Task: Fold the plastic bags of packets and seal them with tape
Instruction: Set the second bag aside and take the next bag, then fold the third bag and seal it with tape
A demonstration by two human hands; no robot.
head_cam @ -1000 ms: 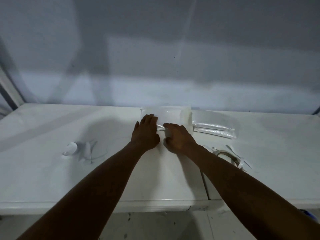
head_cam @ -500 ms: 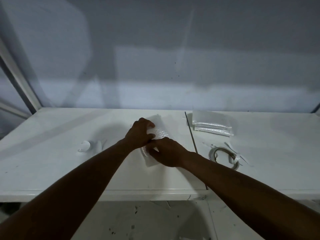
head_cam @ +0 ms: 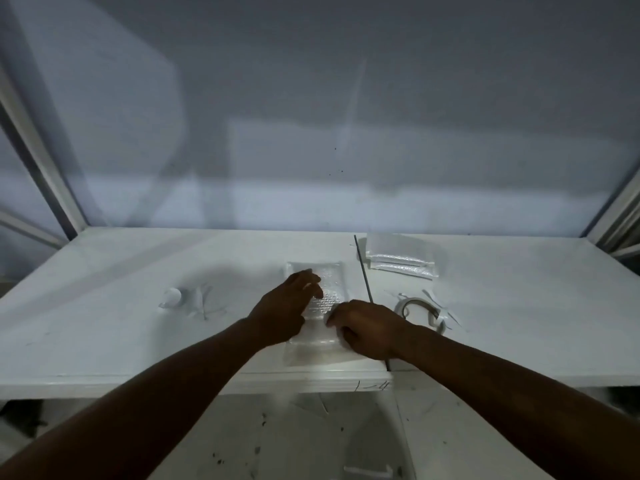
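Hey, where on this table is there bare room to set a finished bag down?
Bare: the right table beyond the tape roll and the stack of bags; the left table between the small white object and the middle bag; and the back strip along the wall. Crowded: right of the seam, where roll, scraps and stack lie.

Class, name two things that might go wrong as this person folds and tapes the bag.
The left hand and right hand are on the plastic bag. The tape roll lies apart to the right, so reaching for it may let the bag unfold.
The bag's near end lies close to the table edge and might slip off.
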